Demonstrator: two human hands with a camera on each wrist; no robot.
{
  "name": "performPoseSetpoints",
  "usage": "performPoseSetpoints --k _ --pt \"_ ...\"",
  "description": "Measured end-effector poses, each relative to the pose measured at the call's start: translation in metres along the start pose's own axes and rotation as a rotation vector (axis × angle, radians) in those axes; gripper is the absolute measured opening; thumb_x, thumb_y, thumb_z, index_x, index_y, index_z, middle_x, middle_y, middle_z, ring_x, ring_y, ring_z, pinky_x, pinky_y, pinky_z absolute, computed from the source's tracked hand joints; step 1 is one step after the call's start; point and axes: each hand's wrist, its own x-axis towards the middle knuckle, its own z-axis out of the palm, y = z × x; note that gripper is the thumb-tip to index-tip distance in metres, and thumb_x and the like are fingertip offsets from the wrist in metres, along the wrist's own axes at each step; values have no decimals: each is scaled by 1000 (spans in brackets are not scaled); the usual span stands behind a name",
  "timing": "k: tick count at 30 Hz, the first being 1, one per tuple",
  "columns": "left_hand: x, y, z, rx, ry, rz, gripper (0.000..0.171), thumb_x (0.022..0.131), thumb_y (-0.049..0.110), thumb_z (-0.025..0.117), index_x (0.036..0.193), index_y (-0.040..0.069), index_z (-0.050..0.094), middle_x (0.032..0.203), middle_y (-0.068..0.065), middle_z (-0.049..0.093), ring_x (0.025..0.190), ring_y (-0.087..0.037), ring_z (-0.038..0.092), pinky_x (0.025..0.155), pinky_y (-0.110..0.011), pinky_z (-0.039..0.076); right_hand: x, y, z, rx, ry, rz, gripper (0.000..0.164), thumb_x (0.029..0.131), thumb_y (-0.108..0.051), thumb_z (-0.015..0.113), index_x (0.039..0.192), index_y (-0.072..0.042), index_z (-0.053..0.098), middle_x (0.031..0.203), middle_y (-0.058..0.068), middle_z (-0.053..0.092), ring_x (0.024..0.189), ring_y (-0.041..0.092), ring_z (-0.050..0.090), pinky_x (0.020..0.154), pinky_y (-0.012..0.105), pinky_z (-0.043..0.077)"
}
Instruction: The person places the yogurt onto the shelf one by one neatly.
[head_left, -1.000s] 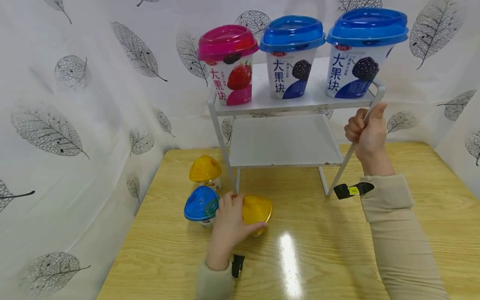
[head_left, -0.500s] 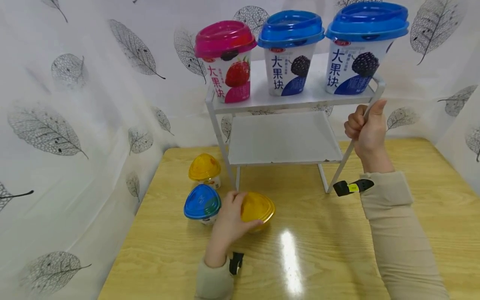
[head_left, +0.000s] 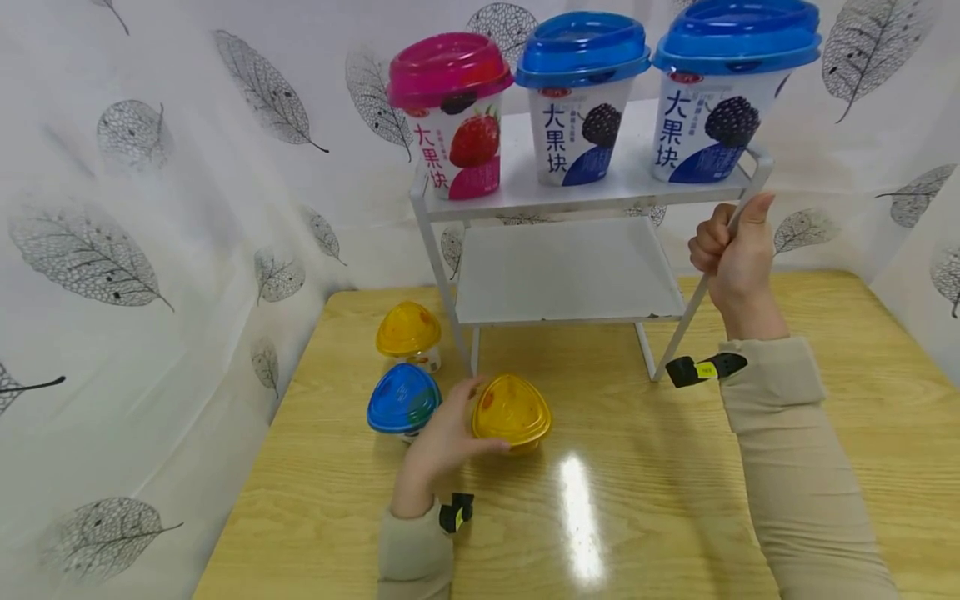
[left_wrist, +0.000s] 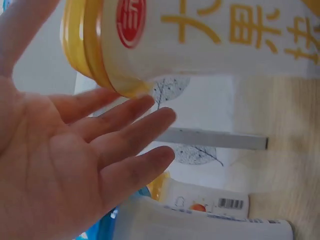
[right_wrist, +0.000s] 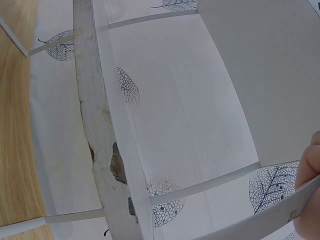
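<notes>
Soft light, white glare on table (head_left: 637, 492)

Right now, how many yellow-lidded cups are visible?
2, both on the table: the front yellow-lidded cup by the left hand, the rear yellow-lidded cup behind a blue-lidded cup.

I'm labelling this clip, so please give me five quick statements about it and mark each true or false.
1. The right hand grips the rack. True.
2. The left hand is curled into a fist. False: it is open, beside a yellow-lidded cup.
3. A pink-lidded cup stands on the top shelf. True.
4. That cup pictures a blackberry. False: a strawberry.
5. A blue-lidded cup stands on the table. True.
</notes>
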Motion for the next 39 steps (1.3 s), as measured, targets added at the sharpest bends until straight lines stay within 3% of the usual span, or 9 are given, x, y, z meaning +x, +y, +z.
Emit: performPoseSetpoints --k 4,12,18,26,34,39 --pt "0 -7 0 -81 -43 -53 94 68 34 76 136 0 21 136 -21 30 120 -34 35 93 -45 33 0 0 -1 -11 1 -6 55 93 -30 -3 52 -7 24 44 0 15 34 7 11 33 18 6" --pt "2 -15 1 -174 -124 -64 89 67 25 78 133 -2 24 132 -20 33 116 -34 39 90 -46 36 0 -1 0 5 -11 12 54 92 -30 -4 51 -6 23 44 0 14 33 8 9 32 19 6" --pt "7 -26 4 -194 -162 7 87 67 17 79 134 2 25 132 -16 37 117 -29 39 94 -45 32 1 0 0 6 -9 19 55 93 -31 -3 51 -6 23 44 0 13 34 8 9 32 19 6" --pt "16 -37 14 -184 -204 172 87 65 9 80 134 5 27 131 -9 40 119 -20 37 99 -38 27 0 -1 1 -9 -2 12 55 93 -31 -3 51 -7 24 43 0 14 34 8 10 32 19 6" --pt "23 -43 20 -334 -217 190 82 65 1 77 132 8 31 127 -6 44 116 -17 39 99 -37 26 -1 -1 1 -9 -5 8 54 93 -30 -3 52 -7 22 44 0 14 34 8 10 32 19 6" --pt "19 -29 14 -334 -218 173 79 66 -3 76 131 1 31 127 -13 43 117 -23 39 99 -39 26 -1 0 1 -1 -10 7 54 93 -31 -3 52 -6 22 44 0 14 34 8 10 32 18 6"
